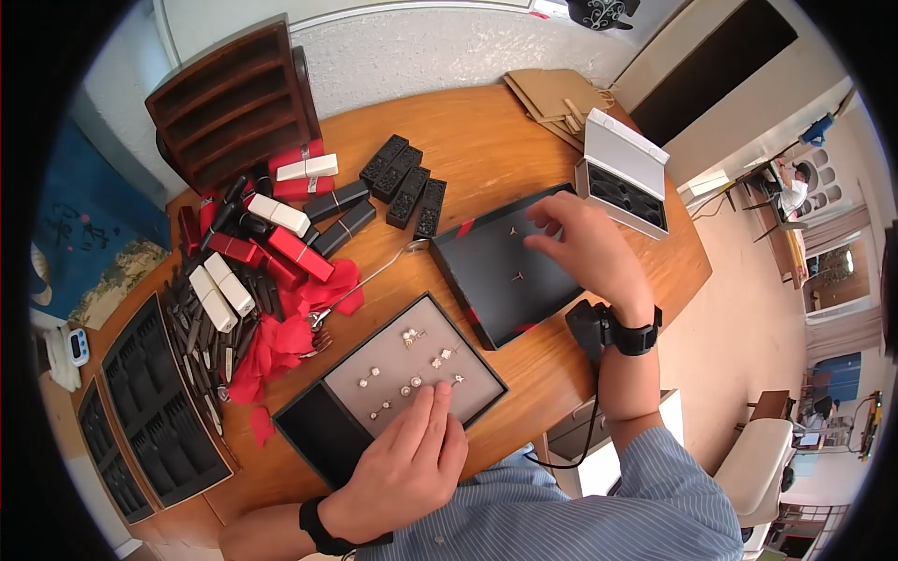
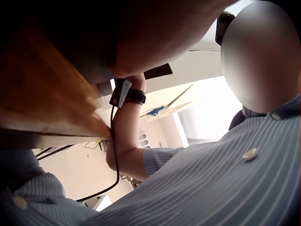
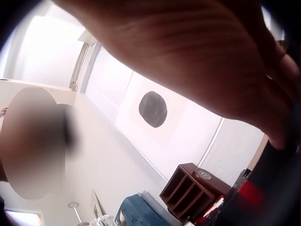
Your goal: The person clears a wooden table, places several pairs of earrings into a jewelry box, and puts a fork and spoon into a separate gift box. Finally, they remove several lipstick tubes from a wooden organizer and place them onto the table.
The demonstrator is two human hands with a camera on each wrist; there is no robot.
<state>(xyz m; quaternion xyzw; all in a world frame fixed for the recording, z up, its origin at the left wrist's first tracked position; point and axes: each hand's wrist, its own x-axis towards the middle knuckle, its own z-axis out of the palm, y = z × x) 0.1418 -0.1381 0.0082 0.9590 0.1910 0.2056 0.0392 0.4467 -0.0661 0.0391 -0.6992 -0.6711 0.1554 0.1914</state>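
Note:
My left hand (image 1: pixel 407 467) reaches over a shallow dark-edged box with a grey pad (image 1: pixel 351 425). Its extended fingertips rest at the pad's near side, beside a small earring (image 1: pixel 458 380). Several pairs of sparkling stud earrings (image 1: pixel 412 384) sit in rows on this pad. Over the black tray (image 1: pixel 486 294) my right hand (image 1: pixel 589 248) hovers with loosely bent fingers, thumb and fingertips apart, nothing visible between them. Two small gold-coloured pieces (image 1: pixel 517 276) lie on the tray floor near it. In the right wrist view, the right palm (image 3: pixel 188 56) fills the top.
Red and white lipstick-like boxes (image 1: pixel 278 214), red cloth (image 1: pixel 271 351) and a long metal spoon (image 1: pixel 374 271) crowd the left. Black foam blocks (image 1: pixel 408 196) stand behind. An open white case (image 1: pixel 622 187), paper bags (image 1: pixel 557 98) and a wooden rack (image 1: pixel 229 112) line the back.

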